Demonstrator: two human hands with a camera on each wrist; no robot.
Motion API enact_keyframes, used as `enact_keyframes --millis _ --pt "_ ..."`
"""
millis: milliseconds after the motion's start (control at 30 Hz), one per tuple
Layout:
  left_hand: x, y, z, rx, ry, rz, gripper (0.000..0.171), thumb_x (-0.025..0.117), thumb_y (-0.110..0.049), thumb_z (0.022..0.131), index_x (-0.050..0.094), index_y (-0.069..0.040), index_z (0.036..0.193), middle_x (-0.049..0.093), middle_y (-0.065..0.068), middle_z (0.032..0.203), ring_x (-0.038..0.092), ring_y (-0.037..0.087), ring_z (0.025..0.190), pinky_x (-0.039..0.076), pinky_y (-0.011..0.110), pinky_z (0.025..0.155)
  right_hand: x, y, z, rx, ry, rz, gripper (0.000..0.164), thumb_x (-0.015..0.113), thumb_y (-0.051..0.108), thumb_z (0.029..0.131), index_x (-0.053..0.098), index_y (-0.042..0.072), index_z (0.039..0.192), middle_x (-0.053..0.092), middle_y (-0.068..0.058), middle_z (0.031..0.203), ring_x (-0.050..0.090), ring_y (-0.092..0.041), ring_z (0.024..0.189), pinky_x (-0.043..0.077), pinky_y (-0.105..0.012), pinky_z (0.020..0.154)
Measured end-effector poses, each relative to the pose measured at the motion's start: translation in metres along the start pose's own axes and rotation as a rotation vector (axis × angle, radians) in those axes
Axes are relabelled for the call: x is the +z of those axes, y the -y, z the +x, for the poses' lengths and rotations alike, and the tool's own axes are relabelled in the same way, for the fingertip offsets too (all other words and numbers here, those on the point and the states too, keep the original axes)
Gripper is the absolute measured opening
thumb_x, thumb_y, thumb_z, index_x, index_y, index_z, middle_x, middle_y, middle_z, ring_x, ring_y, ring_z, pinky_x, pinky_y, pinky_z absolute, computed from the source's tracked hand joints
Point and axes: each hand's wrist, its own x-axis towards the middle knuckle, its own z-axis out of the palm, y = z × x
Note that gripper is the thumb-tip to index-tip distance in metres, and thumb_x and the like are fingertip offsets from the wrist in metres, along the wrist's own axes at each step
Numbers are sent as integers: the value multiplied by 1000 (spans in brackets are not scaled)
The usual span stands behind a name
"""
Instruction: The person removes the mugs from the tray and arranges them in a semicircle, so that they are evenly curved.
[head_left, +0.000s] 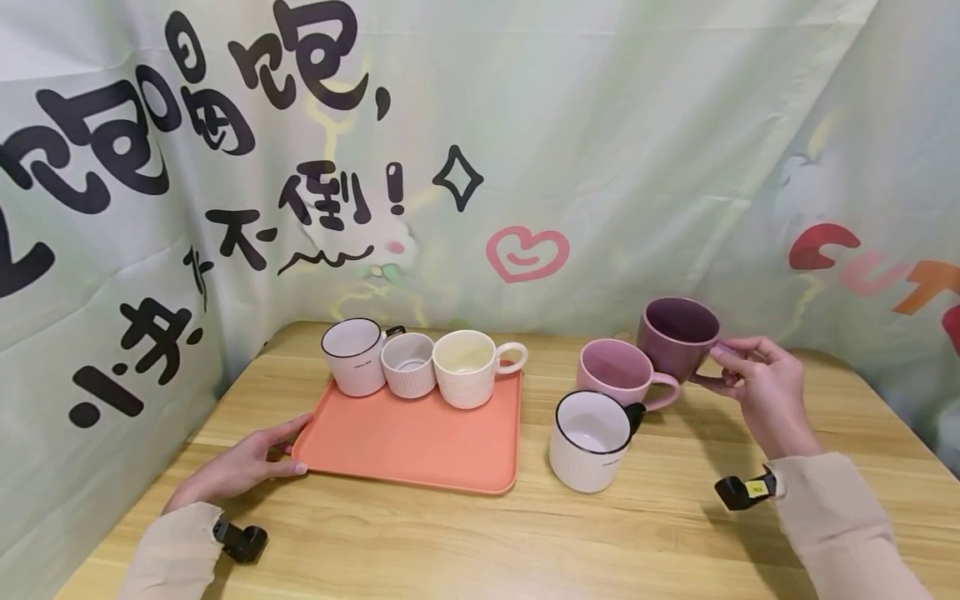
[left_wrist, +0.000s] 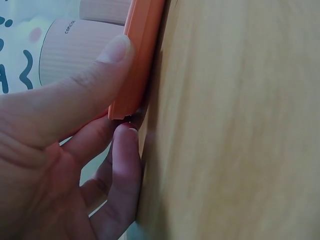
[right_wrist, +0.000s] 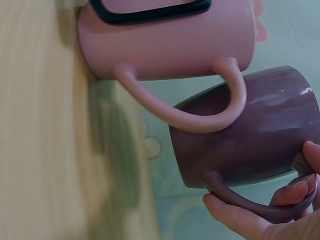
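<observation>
Clearance is what I'd watch, tbh: keep the purple mug (head_left: 675, 342) steady and wide of the pink mug (head_left: 613, 371). It's upper right of the head view, body just left of my right hand (head_left: 772, 392), fingers curled round the handle (right_wrist: 227, 192). My left hand (head_left: 251, 462), lower left, pinches a corner of the tray (head_left: 412, 450); gentle there, so nothing slides
</observation>
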Motion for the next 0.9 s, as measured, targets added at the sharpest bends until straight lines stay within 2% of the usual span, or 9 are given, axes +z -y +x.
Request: enact_keyframes --millis 433,667,767,900 --pt "2 2 2 21 7 19 81 72 -19 95 27 13 153 42 37 146 52 40 125 41 18 93 -13 -11 -3 60 21 -29 22 62 -16 92 71 3 85 58 -5 75 50 -13 60 59 -37 64" --pt "2 3 1 34 -17 64 78 76 -21 92 36 11 151 46 34 144 59 28 114 46 23 91 -20 -16 -1 95 28 -73 24 62 -15 93 73 6 85 60 -3 76 49 -13 60 59 -36 64" --pt "2 2 1 52 -19 80 75 79 -22 90 44 9 148 40 37 147 56 38 122 43 20 92 -25 -19 1 130 65 -125 26 59 -14 95 71 7 86 61 -2 78 48 -13 61 57 -35 64" --pt "2 0 1 45 -30 118 72 80 -25 88 51 8 144 39 39 147 41 53 133 38 16 95 -33 -21 4 163 172 -185 23 57 -11 97 65 9 89 58 -3 78 50 -14 63 58 -37 69"
